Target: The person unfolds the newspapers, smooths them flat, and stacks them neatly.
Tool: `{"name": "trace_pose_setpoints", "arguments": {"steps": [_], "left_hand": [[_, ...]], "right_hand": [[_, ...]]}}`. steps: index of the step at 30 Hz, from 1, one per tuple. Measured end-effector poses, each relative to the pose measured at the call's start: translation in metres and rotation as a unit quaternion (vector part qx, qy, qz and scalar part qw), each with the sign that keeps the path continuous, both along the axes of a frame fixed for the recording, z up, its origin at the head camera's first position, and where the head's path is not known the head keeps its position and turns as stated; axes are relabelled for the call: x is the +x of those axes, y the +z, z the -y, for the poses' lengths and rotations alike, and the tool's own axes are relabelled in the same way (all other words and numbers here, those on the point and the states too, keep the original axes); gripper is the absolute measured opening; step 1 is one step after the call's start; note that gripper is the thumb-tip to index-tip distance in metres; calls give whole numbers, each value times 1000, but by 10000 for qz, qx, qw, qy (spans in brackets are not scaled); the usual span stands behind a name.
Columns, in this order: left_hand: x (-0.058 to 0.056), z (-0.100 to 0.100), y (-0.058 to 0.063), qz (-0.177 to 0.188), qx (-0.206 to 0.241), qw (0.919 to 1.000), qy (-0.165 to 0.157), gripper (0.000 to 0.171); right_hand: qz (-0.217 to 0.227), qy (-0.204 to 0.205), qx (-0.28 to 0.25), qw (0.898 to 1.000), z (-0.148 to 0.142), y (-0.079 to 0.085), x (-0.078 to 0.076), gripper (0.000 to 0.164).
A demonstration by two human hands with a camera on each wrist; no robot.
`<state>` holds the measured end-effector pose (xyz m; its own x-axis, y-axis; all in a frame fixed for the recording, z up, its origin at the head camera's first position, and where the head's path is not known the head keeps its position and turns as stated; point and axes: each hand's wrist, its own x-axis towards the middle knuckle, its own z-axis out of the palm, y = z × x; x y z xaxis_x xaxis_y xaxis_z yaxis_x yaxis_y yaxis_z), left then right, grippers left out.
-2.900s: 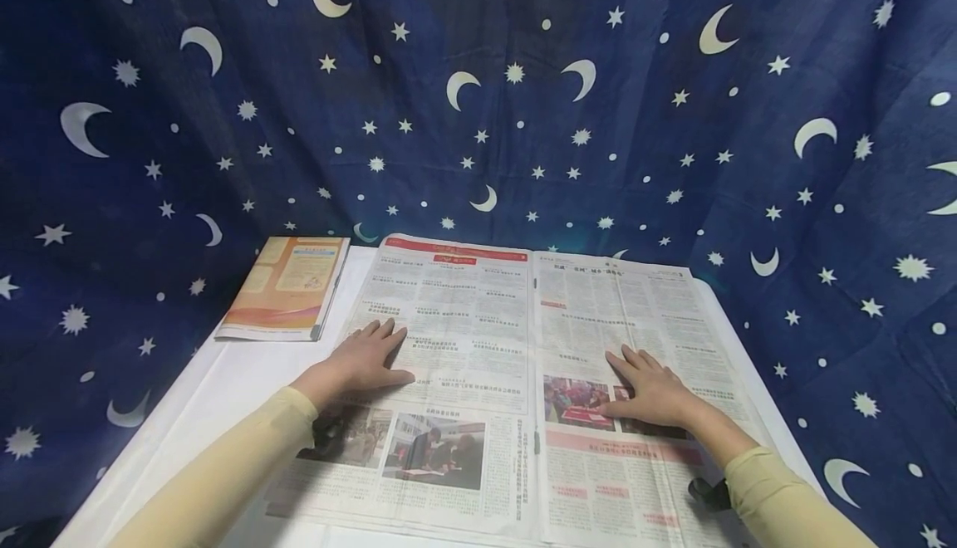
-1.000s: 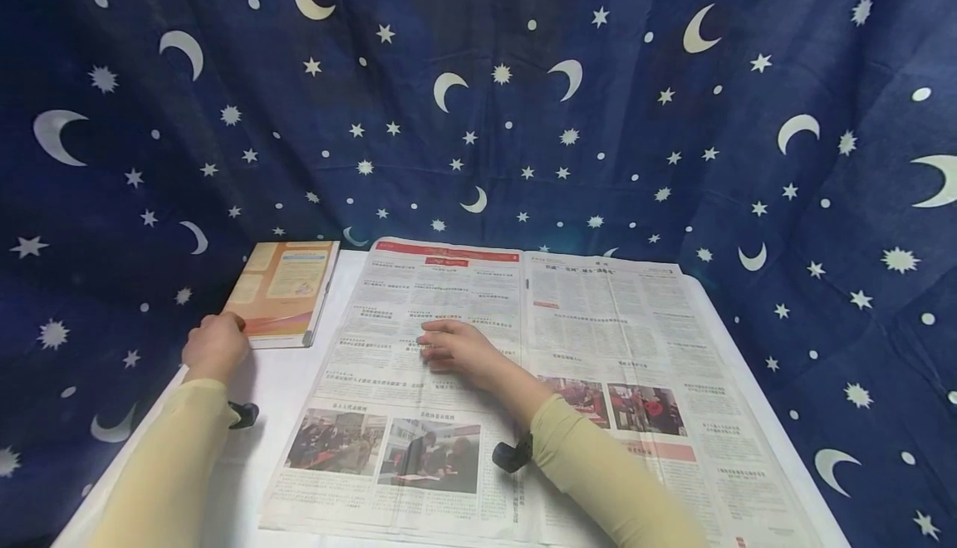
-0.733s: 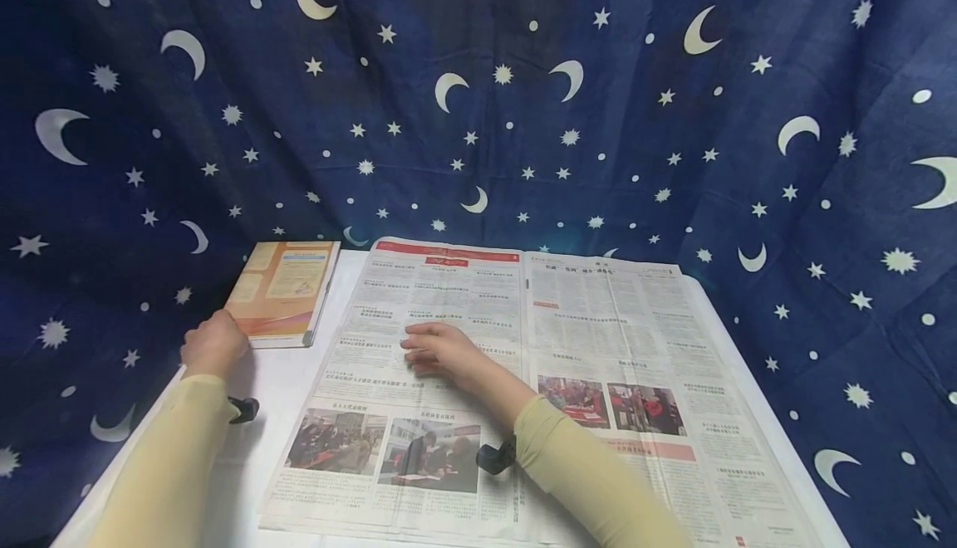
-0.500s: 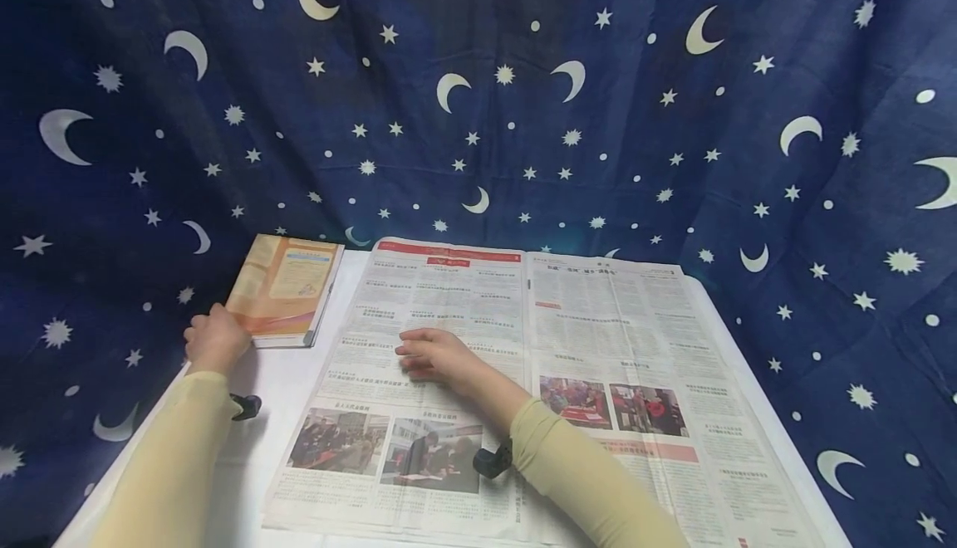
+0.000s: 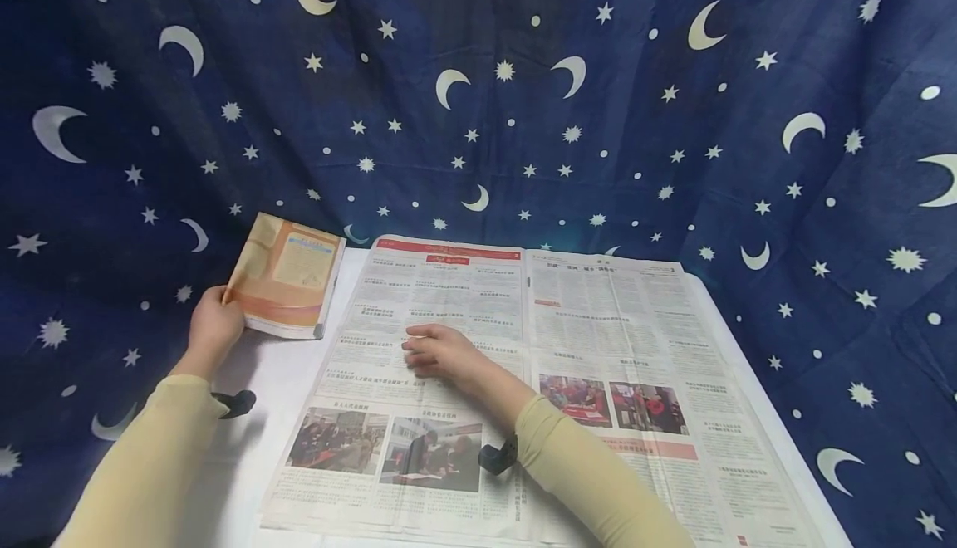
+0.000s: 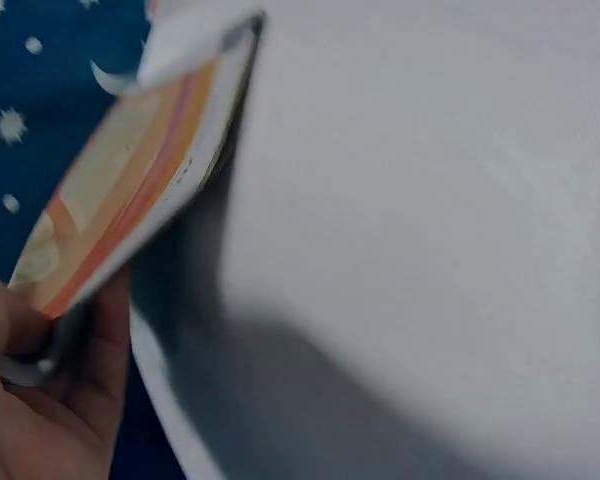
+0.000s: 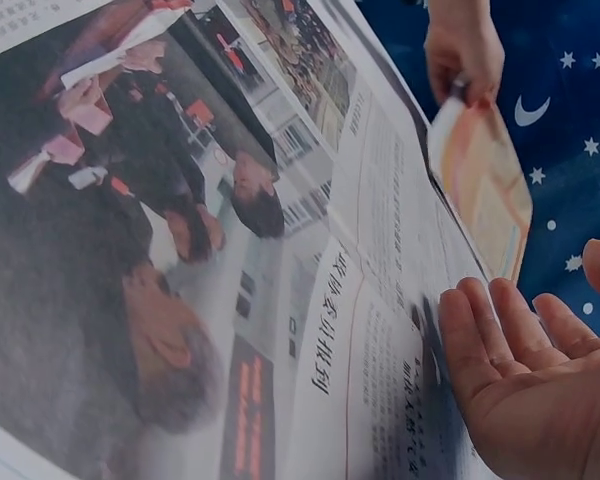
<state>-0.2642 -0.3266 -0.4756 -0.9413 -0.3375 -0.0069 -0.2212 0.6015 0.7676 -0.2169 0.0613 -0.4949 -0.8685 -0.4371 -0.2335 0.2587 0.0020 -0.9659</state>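
Observation:
My left hand (image 5: 215,328) grips the near left corner of an orange paperback book (image 5: 292,282), thumb on top and fingers beneath. That side of the book is raised and tilted off the white table, as the left wrist view shows with the book (image 6: 140,180) bending up from the hand (image 6: 60,410). My right hand (image 5: 444,357) hovers over the left page of a spread newspaper (image 5: 456,307). Its fingers are loosely extended, palm turned left, and hold nothing; the right wrist view shows this hand (image 7: 540,390) beside the printed sheet.
The white table (image 5: 247,457) shows between the book and the newspaper. A dark blue curtain (image 5: 419,75) with moons and stars hangs behind and at both sides. A black wrist camera (image 5: 235,403) hangs below each hand.
Both hands lay flat on the newspaper at first. The left went to the book, gripped its corner and lifted that side; the right moved left across the paper.

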Motion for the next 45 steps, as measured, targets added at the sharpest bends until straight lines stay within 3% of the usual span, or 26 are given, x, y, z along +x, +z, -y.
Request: {"name": "trace_pose_setpoints", "arguments": {"steps": [3,6,10,16,19,23,29,34,39,45], "left_hand": [[-2,-10,12,-373,504,9980,-120,53],[-1,-25,22,-783,1192,9894,-262,52],[4,-52,31,-1214,2074,9690,-570,52],[13,-100,35,-1319,2980,9365,-1294,52],[22,-127,36,-1213,3155,9283,-1553,52],[36,-162,35,-949,3121,9293,-1734,52],[52,-200,25,-505,3065,9284,-2038,54],[59,-222,14,3,3057,9227,-2349,62],[61,-241,6,485,2734,9204,-2752,66],[62,-265,-4,991,2740,8981,-3293,70]], "right_hand": [[-33,-40,-31,10000,-4,0,-2,52],[-86,-161,-127,9998,-8,1,-5,55],[-58,-345,-318,9989,-14,4,-7,64],[48,-651,-747,9951,-21,13,-11,72],[36,-919,-806,9925,-25,20,-12,80],[-52,-1387,-684,9880,-32,29,-13,90],[-506,-1782,-356,9820,-55,32,-9,71],[-694,-1915,473,9779,-87,26,1,73],[-651,-1937,1328,9698,-119,16,13,77],[-513,-1892,1679,9661,-151,5,27,72]]}}
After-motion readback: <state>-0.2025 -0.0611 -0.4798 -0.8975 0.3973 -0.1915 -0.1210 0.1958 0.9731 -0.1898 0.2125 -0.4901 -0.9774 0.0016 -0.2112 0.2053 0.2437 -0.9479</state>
